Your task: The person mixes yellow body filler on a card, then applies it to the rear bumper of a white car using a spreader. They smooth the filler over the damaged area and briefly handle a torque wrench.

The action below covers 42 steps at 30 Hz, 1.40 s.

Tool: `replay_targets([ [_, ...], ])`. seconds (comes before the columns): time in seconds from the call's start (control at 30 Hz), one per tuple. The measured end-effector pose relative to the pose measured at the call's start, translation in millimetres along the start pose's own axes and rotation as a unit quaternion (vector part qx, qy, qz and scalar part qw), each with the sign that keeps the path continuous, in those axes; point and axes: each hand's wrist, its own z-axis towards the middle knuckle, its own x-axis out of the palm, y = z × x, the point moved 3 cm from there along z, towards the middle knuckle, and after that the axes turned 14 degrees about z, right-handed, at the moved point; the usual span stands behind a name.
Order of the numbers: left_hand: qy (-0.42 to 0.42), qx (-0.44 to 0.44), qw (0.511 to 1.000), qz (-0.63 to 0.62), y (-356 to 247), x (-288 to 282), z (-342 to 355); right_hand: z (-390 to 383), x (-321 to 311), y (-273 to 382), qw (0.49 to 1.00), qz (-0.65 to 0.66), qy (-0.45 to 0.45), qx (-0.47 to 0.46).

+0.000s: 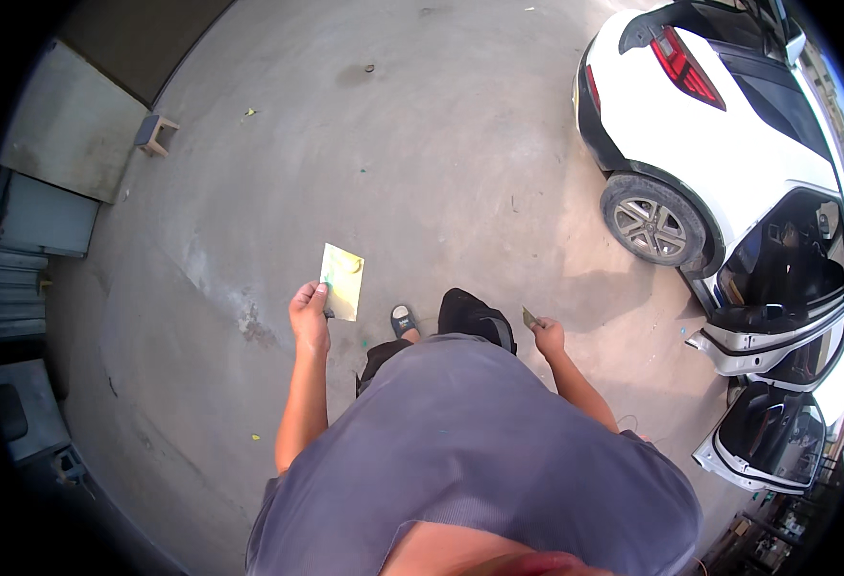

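My left hand (311, 313) grips a pale yellow rectangular sheet (346, 281) by its left edge, with its thumb over the front. My right hand (548, 335), out to the right of my body, is closed on a small, thin olive-coloured object (529, 317), too small to make out exactly. Below the hands show my grey shirt, dark clothing and one foot in a dark shoe (403, 321) on the concrete ground (441, 173).
A white car (700, 144) stands at the right, its open doors (756, 434) jutting toward me. A small stool (156, 136) sits at the upper left by pale panels (62, 125). Metal sheets and parts (21, 413) lie along the left edge.
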Motion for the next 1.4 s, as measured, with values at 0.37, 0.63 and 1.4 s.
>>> replay_targets([
  [0.37,0.119,-0.006,0.993,0.024,-113.9,146.5,274.4,93.3,90.3,-12.3,0.941,0.053,-0.09,0.323],
  [0.63,0.09,0.033,0.993,0.072,-225.5,165.5,454.7,392.6,94.8,190.1,0.981,0.124,-0.096,0.112],
  [1.4,0.331,0.107,0.913,0.214,-482.4,497.1,939.0,586.7,159.4,349.4,0.794,0.279,-0.275,0.465],
])
